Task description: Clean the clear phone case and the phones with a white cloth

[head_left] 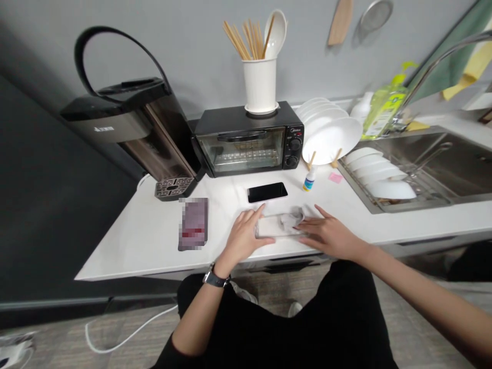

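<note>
A clear, flat rectangular case [269, 226], like a phone case, lies on the white counter [154, 251] in front of me. My left hand [243, 236], with a dark-strapped watch on its wrist, grips the left end between thumb and fingers. On the case's right half rests a crumpled light-grey cloth [291, 219]. My right hand [330, 237] presses it there, its fingers closed over the cloth's edge. Just beyond the case lies a black-screened phone [267, 192]. Farther right stands a small white bottle with a blue and yellow label [309, 180].
Behind are a toaster oven [246, 148] topped by a utensil holder [260, 84], and a tall dispenser [161, 138]. A blurred-out flat item [194, 224] lies left. Rightward are racked plates [332, 138], a pink slip [335, 177], and a sink [453, 179] holding bowls [384, 179].
</note>
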Tool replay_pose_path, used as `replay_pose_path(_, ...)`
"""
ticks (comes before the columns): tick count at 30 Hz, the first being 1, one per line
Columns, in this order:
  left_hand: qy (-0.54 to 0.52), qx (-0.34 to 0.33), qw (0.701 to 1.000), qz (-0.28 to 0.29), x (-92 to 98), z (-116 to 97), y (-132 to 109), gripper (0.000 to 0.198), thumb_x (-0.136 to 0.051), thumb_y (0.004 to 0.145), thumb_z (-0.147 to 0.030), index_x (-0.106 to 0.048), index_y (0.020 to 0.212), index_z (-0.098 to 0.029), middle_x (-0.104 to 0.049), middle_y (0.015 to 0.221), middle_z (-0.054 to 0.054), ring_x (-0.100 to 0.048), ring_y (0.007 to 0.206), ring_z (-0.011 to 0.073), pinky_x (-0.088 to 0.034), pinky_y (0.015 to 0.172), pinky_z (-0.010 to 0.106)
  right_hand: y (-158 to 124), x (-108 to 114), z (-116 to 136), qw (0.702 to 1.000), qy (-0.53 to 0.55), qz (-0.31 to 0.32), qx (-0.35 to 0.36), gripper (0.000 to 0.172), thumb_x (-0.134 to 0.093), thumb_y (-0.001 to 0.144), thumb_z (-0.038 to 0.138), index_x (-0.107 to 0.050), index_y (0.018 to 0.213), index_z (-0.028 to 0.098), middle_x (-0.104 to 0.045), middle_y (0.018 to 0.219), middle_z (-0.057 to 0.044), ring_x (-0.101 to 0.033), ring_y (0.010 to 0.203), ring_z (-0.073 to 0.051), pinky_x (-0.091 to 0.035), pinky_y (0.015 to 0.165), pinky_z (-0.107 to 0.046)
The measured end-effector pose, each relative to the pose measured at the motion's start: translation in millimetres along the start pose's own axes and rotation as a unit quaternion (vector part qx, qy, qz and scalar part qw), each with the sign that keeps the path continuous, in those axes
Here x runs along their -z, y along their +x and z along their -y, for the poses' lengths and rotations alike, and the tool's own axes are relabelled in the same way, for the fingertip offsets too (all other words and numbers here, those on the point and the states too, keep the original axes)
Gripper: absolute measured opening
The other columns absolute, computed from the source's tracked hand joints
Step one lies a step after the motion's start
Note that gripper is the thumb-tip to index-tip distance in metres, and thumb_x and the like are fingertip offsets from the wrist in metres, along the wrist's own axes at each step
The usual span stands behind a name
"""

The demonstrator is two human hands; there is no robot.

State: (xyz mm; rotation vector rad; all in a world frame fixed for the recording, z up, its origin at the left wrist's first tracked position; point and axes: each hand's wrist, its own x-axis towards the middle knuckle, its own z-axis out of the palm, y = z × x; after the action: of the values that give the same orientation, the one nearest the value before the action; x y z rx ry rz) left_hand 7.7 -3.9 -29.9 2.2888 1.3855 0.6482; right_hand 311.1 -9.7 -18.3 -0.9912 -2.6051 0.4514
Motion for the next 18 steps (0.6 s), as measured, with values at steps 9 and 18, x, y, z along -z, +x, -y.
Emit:
replay_pose_path(9,-0.010,-0.026,1.000,0.001,3.0,1,0,0.105,-0.087,0.079,-0.047,-0.029,0.164,-0.031,-0.065,0.126,0.007,-0.054,0.119,0.0301,-0.045,0.105,0.043,50,-27,43,0.995,0.065,0.023,0.074,0.047,-0.059,0.101,0.053,-0.067,0.135,0.022,-0.073,0.133,-0.010,-0.064,0.131,-0.027,-0.010,0.131,-0.057)
replay_pose_path(18,0.003,0.007,1.000,-0.010,0.9,-1,-2,0.104,-0.086,0.079,-0.051,-0.030,0.164,-0.030,-0.065,0.125,0.007,-0.054,0.118,0.0313,-0.044,0.106,0.045,17,-1,-4,1.000,-0.001,0.006,0.017,0.046,-0.053,0.105,0.050,-0.063,0.144,0.027,-0.071,0.137,-0.011,-0.065,0.130,-0.029,-0.015,0.128,-0.064)
